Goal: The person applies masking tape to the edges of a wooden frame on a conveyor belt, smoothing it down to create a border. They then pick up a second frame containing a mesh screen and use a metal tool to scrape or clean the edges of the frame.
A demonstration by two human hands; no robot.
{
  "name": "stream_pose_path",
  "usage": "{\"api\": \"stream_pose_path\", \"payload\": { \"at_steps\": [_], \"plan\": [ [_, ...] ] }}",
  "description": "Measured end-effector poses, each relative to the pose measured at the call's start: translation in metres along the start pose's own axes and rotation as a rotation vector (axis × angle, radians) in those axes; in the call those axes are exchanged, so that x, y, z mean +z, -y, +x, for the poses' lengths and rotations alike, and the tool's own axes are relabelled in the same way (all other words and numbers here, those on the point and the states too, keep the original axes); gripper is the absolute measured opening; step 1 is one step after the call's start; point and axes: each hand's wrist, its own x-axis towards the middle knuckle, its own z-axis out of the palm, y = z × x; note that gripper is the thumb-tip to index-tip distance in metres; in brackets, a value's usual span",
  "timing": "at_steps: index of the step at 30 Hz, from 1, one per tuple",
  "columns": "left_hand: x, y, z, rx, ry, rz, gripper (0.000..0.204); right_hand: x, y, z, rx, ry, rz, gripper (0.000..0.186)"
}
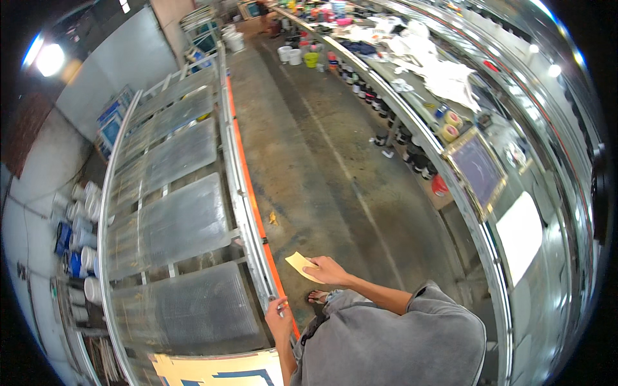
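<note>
My right hand (329,271) is closed on a flat, pale yellow card-like piece (301,266), held out over the floor beside the rail. The thumb lies on top of it. My left hand (279,316) is at the metal rail (257,267) with the orange strip, its fingers curled. A small greyish thing shows at its fingertips, too small to name. Just below that hand lies a frame (222,368) with yellow and dark blue areas, cut off by the lower edge.
Along the left runs a long rack with several grey flat panels (174,212). To the right a long table carries white cloth (438,61), tape rolls (450,132), a gold-edged screen frame (476,170) and a white sheet (520,235). Buckets (294,56) and jars stand beneath it.
</note>
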Motion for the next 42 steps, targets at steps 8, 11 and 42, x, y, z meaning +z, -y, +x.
{"api": "stream_pose_path", "payload": {
  "at_steps": [8, 11, 42],
  "plan": [
    [0.046, 0.001, -0.054, -0.198, 0.375, -0.178, 0.029, 0.028, -0.038, -0.078, 0.043, -0.203, 0.04, 0.058],
    [0.051, 0.02, -0.068, -0.171, 0.335, -0.242, 0.026, 0.023, -0.033, -0.12, 0.149, -0.121, 0.14, 0.054],
    [0.262, -0.044, -0.084, -0.504, 0.893, -0.708, 0.015, -0.13, -0.209, -0.29, 0.187, -0.554, 0.173, 0.067]
  ]
}}
